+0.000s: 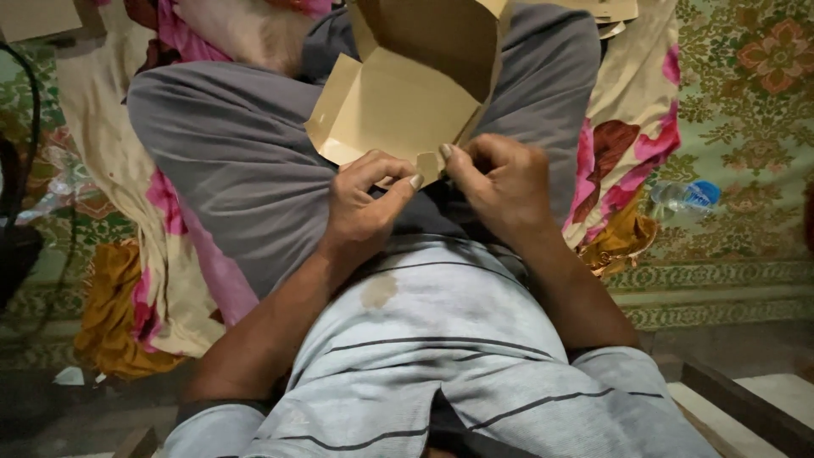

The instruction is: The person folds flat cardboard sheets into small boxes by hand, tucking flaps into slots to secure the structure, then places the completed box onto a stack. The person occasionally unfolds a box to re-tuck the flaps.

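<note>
A tan paper envelope or bag (398,93), partly folded with its flaps standing open, rests on my lap between my grey-trousered knees. My left hand (365,208) pinches its lower edge with thumb and fingers. My right hand (500,182) grips the same lower corner from the right, fingers curled, thumb tip touching the paper. The two hands nearly meet at the fold.
A floral cloth in cream, pink and ochre (623,144) lies under my legs. A clear plastic bottle with a blue label (685,198) lies on the patterned green mat (746,102) at right. More tan paper pieces (606,13) sit at the top. A dark cable (30,110) runs at left.
</note>
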